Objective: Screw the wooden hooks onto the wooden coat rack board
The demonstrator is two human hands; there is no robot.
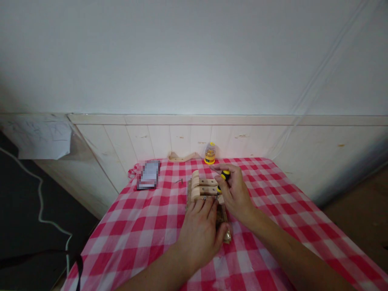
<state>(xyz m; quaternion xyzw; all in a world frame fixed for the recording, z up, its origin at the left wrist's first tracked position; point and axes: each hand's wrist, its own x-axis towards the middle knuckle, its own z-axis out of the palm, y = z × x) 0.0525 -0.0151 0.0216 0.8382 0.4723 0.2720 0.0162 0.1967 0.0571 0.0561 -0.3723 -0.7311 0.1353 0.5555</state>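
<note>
On the table lies a wooden piece with pale rounded bars and dark screw holes, set on a darker wooden base. My left hand rests over its near part, gripping it with the fingers across the nearest bar and the thumb at the right side. In my right hand is a screwdriver with a yellow and black handle, tilted above the right end of the bars. Its tip points down near my left fingertips; whether it sits in a screw cannot be made out.
A red and white checked cloth covers the table. At left lies a phone, with a few small screws nearby. By the wall stand a yellow-capped bit container and a curved wooden piece. A white cable hangs left.
</note>
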